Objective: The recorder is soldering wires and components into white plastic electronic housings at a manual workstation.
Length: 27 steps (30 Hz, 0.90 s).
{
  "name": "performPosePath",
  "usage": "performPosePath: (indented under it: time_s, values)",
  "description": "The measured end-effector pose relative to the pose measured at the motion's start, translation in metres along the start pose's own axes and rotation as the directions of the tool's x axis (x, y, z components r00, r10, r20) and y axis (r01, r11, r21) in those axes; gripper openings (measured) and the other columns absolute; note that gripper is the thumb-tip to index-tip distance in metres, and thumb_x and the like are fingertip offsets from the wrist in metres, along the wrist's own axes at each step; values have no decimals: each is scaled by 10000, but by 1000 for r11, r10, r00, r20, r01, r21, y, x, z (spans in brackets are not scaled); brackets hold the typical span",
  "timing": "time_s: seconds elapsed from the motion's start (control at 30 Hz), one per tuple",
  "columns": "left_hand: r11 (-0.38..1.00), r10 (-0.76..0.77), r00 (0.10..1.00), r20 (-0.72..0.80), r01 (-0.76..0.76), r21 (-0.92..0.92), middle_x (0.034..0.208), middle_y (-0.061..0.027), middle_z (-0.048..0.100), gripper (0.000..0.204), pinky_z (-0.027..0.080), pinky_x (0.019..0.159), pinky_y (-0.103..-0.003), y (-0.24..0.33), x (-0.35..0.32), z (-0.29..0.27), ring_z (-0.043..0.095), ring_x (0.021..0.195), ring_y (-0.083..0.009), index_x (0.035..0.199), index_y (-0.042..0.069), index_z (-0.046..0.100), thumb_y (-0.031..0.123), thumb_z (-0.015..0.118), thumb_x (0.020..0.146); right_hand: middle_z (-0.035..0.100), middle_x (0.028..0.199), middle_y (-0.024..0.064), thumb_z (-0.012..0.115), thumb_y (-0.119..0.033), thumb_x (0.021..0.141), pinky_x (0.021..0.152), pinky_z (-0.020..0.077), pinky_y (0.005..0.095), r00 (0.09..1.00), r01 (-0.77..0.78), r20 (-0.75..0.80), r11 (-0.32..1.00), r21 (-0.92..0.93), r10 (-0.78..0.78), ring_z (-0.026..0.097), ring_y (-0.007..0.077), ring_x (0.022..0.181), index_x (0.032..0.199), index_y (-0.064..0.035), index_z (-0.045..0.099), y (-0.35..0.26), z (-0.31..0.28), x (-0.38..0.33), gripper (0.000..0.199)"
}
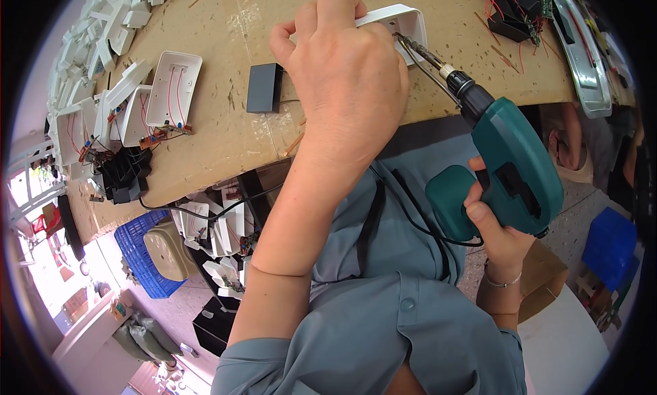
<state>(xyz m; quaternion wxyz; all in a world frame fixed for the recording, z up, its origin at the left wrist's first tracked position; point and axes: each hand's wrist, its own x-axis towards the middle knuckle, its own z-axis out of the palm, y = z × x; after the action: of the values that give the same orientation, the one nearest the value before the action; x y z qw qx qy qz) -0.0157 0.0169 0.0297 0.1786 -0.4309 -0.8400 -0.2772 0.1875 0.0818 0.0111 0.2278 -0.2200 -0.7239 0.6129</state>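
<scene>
My right hand is wrapped round the handle of a green soldering gun with a thin tube running along its barrel. Its tip reaches into a white plastic casing at the top middle, near the table's edge. Over that casing my left hand is bent with its fingers curled, gripping the side; the fingertips are mostly hidden. A bit of red wire shows just above them. Left of this hand stands a dark grey box with a thin lead.
Open white casings with red wires and black battery holders lie at the left, near a heap of white parts. More black boxes with wires sit at the far right. A black cable hangs below the edge.
</scene>
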Motion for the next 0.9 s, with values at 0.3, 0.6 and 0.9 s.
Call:
performPosePath:
  time_s: [0.3,0.6,0.9]
  values:
    - [1000,-6,1000,14,6,-1,864,-109,491,89,303,744,-410,0,0,1,472,818,-274,595,8,558,82,598,622,620,921,103,703,4,678,635,477,225,997,-29,-73,999,-27,27,570,105,709,1022,35,566,-6,2,2,372]
    - [988,85,992,-96,-71,140,890,-60,537,98,316,761,-374,-5,-7,14,494,847,-235,612,29,632,118,595,630,551,890,105,626,59,705,640,450,232,994,-102,-54,993,-52,99,535,131,717,1022,45,504,-10,2,-1,340]
    - [989,68,993,-93,-55,134,881,-65,532,109,316,763,-369,-3,-7,16,487,841,-241,608,21,626,118,584,634,560,948,147,617,57,706,637,459,236,1000,-19,-2,998,-63,19,540,127,702,1095,60,464,-8,0,1,418]
